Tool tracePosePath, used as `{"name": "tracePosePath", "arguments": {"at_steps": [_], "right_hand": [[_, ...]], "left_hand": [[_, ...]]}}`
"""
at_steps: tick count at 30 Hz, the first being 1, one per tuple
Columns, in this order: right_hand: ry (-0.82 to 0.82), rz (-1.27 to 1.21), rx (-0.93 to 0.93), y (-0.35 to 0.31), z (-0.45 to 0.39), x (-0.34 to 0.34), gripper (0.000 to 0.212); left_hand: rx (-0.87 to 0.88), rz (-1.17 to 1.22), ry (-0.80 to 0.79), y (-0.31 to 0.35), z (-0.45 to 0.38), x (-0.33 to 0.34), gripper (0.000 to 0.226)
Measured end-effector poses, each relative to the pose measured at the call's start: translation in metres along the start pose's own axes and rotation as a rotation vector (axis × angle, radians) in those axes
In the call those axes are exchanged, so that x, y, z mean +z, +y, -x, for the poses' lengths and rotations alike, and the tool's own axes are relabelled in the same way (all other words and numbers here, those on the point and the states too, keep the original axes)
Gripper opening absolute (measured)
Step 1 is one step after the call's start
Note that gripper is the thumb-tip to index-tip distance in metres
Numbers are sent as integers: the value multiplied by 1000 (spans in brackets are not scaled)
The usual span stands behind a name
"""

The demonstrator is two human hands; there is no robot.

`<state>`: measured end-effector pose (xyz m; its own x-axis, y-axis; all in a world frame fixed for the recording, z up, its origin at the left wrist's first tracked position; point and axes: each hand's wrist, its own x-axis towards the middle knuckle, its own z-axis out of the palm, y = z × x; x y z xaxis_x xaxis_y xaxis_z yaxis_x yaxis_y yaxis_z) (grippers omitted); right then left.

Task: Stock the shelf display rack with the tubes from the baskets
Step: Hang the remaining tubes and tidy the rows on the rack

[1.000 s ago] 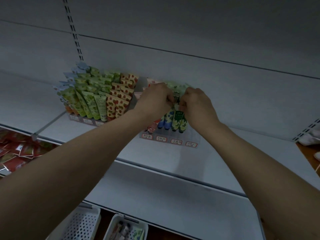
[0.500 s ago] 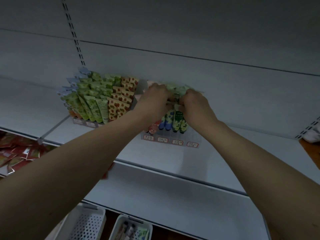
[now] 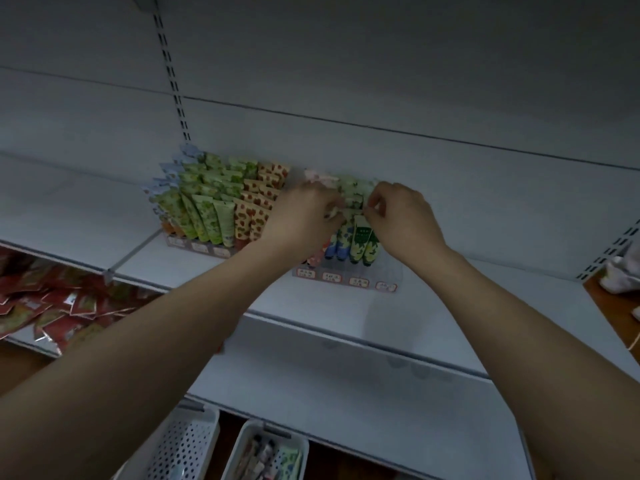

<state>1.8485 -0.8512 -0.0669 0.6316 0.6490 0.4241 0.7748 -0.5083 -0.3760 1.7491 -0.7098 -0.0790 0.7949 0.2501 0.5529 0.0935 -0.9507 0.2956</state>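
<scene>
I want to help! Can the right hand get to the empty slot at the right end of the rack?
Probably yes. The right hand pinches a green tube just above it, and nothing blocks the empty slot.

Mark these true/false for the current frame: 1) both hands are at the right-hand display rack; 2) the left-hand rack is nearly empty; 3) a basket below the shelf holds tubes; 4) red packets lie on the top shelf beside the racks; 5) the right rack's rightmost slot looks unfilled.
1) True. The left hand and right hand meet at the right rack, both pinching a tube top.
2) False. The left rack is packed with green and heart-print tubes.
3) True. The right basket holds tubes.
4) False. The red packets lie on a lower shelf at far left.
5) True. No tube stands behind the rightmost label.
</scene>
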Motion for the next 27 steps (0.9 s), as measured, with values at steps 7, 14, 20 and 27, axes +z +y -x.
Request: {"name": "tracePosePath", "arguments": {"at_steps": [7, 14, 20, 27], "right_hand": [[-461, -292, 94, -50, 63, 19, 22], [-860, -399, 314, -54, 161, 123, 25], [-1136, -364, 564, -40, 252, 238, 28], [-1252, -178, 553, -31, 337, 336, 10]], "left_hand": [[-218, 176, -209, 5, 93, -13, 16], [-519, 225, -609, -44, 224, 26, 15], [-789, 171, -1005, -73, 350, 105, 19], [-961, 121, -1109, -90, 436, 182, 29]]}}
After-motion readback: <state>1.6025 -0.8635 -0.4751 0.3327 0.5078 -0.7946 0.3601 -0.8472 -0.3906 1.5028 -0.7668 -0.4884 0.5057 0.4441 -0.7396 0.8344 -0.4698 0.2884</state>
